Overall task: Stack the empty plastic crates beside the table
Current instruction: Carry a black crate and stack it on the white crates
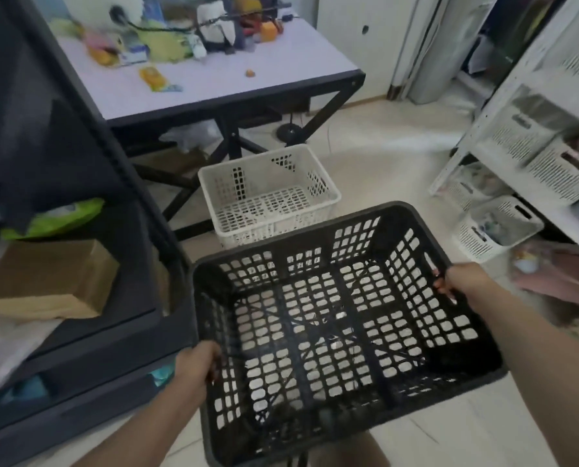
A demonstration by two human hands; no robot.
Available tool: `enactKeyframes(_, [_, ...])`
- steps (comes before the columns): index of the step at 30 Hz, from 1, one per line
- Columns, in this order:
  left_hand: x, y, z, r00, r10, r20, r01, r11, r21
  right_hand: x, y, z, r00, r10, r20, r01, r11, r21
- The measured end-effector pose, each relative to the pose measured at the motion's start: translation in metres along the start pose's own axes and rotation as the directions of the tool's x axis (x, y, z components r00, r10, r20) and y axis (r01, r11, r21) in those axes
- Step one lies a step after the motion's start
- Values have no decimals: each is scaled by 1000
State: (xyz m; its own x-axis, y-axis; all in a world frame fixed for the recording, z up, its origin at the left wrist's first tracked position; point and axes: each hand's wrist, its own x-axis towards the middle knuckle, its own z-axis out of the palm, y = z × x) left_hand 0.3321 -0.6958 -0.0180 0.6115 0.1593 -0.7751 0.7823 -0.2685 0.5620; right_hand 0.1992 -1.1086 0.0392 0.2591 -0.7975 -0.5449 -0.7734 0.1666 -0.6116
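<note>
— Head view: how far along is the stacking?

— Not done yet, by the look of it. The black crate (342,328) is held up off the floor, near the camera. The white crate (268,193) sits alone on the floor farther off, just beside the tabletop (214,79), with nothing in or on it.

— Who has the black one?

— Both hands. The left hand (197,365) has its fingers (214,360) curled over the near-left rim; the right hand (463,281) has its fingers closed through the handle slot on the right wall.

— Which way does it point?

— Mouth up, tipped a little toward the person, and empty. Its long axis runs near-left to far-right. The white crate's long axis runs roughly left to right, so the black one probably needs a slight turn before it nests.

— What remains?

— Carrying it forward and lowering it into the white one, seemingly.
</note>
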Motion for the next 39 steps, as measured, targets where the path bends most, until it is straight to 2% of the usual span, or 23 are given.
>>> enactKeyframes(5, [20,85,47,998,69,0,-69,995,-69,60,-50,-4,999,22,34,-23,1000,13])
enactKeyframes(14, [63,228,69,978,172,-115,-198,941,-274,140,-192,22,963,-158,216,116,973,197])
enactKeyframes(19, [97,303,65,962,231,-144,-265,914,-307,167,-276,58,926,-268,265,218,954,203])
enactKeyframes(23, [132,348,74,964,213,-157,-253,917,-309,201,-332,99,919,-310,243,277,947,162])
enactKeyframes(26, [165,379,85,979,178,-97,-199,929,-312,230,-365,128,927,-295,231,272,954,127])
enactKeyframes(34, [240,440,102,992,127,23,-120,974,-192,284,-423,188,933,-284,223,285,958,30])
enactKeyframes(37, [257,440,101,993,113,16,-113,993,-21,302,-426,203,946,-268,183,274,962,-6])
enactKeyframes(39, [264,441,99,989,145,-9,-144,986,80,312,-431,206,955,-263,135,260,965,42])
